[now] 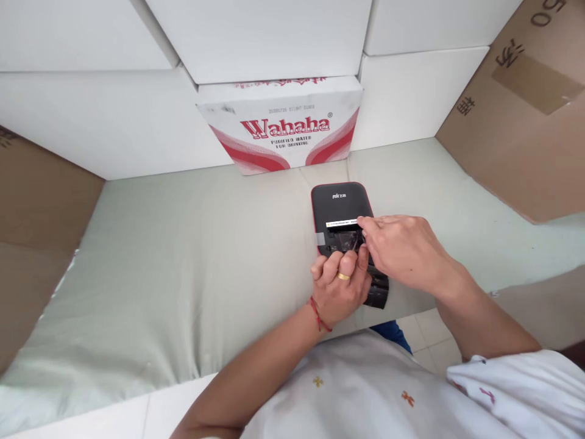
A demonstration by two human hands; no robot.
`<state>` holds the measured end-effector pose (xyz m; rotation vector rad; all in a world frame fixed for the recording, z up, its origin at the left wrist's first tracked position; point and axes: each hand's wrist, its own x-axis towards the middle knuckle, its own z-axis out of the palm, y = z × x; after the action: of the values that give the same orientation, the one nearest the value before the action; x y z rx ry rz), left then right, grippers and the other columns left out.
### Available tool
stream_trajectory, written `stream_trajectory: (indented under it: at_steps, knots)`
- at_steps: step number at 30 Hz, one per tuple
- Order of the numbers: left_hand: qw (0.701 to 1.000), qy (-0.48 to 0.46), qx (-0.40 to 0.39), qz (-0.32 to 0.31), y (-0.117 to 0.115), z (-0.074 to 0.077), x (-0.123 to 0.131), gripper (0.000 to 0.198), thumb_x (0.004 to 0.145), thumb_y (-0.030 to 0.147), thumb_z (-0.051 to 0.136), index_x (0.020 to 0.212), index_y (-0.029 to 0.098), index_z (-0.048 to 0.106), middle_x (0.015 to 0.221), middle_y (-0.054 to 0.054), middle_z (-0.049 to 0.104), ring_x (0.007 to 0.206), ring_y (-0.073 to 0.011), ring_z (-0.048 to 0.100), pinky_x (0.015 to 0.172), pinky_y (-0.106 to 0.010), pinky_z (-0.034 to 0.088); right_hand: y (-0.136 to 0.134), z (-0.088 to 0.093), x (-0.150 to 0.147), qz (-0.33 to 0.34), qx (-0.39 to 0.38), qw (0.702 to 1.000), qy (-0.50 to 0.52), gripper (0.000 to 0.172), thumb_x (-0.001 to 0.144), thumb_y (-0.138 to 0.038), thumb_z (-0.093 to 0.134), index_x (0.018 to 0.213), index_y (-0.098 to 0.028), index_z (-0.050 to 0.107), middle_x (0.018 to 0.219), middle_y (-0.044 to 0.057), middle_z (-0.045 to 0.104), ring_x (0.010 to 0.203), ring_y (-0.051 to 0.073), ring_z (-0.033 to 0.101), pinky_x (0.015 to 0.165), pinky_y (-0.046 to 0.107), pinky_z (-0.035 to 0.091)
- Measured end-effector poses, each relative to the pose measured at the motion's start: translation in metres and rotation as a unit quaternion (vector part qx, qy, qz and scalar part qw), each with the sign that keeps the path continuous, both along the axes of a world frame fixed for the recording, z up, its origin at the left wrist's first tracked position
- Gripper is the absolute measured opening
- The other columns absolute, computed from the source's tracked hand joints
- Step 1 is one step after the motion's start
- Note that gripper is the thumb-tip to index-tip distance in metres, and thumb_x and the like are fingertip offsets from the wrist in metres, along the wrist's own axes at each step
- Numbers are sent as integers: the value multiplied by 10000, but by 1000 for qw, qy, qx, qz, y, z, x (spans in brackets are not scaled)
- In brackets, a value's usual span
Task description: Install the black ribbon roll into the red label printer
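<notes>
Over the black device [342, 207], left hand [339, 288] bends at the near end, right hand [404, 251] at the right edge; grips, partly hidden, I cannot tell.

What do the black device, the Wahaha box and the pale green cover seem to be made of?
Black device: probably matte plastic, from its dull, smooth face. Wahaha box: likely matte printed cardboard, judging by flat panels and folded edges. Pale green cover: apparently faintly shiny fabric, given its soft wrinkles; coated sheeting possible.
</notes>
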<state>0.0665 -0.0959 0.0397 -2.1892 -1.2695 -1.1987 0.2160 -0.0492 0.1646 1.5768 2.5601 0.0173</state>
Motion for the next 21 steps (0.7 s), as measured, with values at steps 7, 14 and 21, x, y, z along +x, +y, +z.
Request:
stream_trajectory:
  at_steps: [7, 14, 21]
  knots:
    - [1000, 3, -8, -25, 4, -1, -1, 365, 912, 172, 749, 1275, 169, 787, 831, -37, 705, 920, -218, 636, 913, -407, 382, 1, 3, -6, -2, 6, 1000, 2, 185, 974, -106, 540, 984, -148, 719, 839, 114, 803, 810, 283, 780, 588, 356, 288]
    - [998, 1, -19, -56, 8, -5, -5, 496, 931, 169, 697, 1423, 232, 728, 856, -37, 734, 930, -230, 675, 924, -418, 387, -6, -40, 11, -32, 147, 978, 145, 325, 1057, -169, 497, 1236, -192, 767, 1017, 96, 877, 908, 260, 819, 709, 358, 534]
    - [989, -96, -34, -110, 6, -7, -14, 440, 921, 142, 656, 1332, 267, 752, 950, -47, 770, 949, -232, 671, 917, -416, 431, -31, -72, 13, 76, 177, 910, 368, 446, 1091, -97, 459, 1476, -235, 638, 1335, 95, 829, 1280, 222, 772, 1275, 526, 499]
